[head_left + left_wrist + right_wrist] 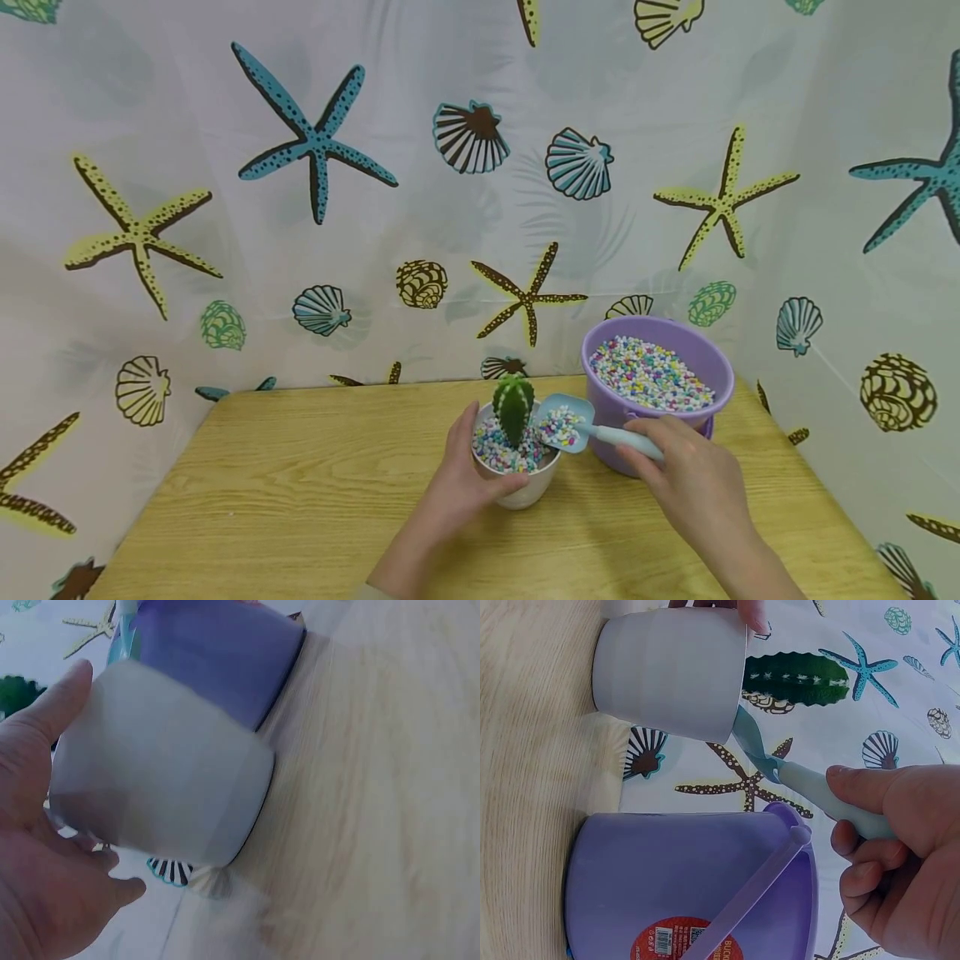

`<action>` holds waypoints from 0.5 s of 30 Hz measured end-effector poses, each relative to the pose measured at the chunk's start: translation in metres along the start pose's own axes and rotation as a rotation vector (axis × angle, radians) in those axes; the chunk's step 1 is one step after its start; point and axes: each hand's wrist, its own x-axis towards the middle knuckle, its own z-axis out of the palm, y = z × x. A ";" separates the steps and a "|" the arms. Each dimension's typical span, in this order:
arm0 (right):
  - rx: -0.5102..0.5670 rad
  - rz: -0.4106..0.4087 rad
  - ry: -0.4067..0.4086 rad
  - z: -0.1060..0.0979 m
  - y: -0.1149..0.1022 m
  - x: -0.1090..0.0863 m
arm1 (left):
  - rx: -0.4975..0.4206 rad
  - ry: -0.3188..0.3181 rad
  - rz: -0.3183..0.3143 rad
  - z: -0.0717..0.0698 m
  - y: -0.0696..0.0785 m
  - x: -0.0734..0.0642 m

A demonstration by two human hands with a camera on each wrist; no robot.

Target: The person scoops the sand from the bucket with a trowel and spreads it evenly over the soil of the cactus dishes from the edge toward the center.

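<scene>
A white flowerpot (522,498) holds a green cactus (514,410) with multicoloured pebbles (491,446) around its base. My left hand (467,475) grips the pot from the left, thumb across the near side and fingers round the far side. In my right hand (693,475) is the handle of a light-blue toy shovel (622,439), pinched between thumb and curled fingers. Its scoop carries pebbles (559,425) and sits at the pot's right rim. The right wrist view shows the shovel's tip (746,729) right at that rim, beside the cactus (799,679).
A purple bucket (611,408) filled with similar pebbles (648,373) stands just right of the pot; its handle (750,896) hangs down the side. Wooden tabletop (300,483) lies underneath. Behind and at the sides hangs a white cloth (390,225) printed with starfish and shells.
</scene>
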 end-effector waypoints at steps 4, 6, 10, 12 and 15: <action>-0.005 -0.004 0.001 0.000 -0.001 0.001 | -0.006 -0.066 0.001 -0.009 -0.003 0.004; -0.009 -0.005 0.000 0.000 -0.002 0.001 | -0.009 -0.091 -0.003 -0.011 -0.003 0.004; -0.013 -0.003 -0.003 0.000 -0.002 0.002 | -0.014 -0.085 -0.006 -0.010 -0.003 0.004; -0.015 -0.002 -0.002 0.000 -0.003 0.002 | -0.009 -0.063 -0.007 -0.008 -0.002 0.003; -0.018 -0.002 -0.001 0.000 -0.003 0.002 | -0.012 -0.028 -0.015 -0.004 0.000 0.001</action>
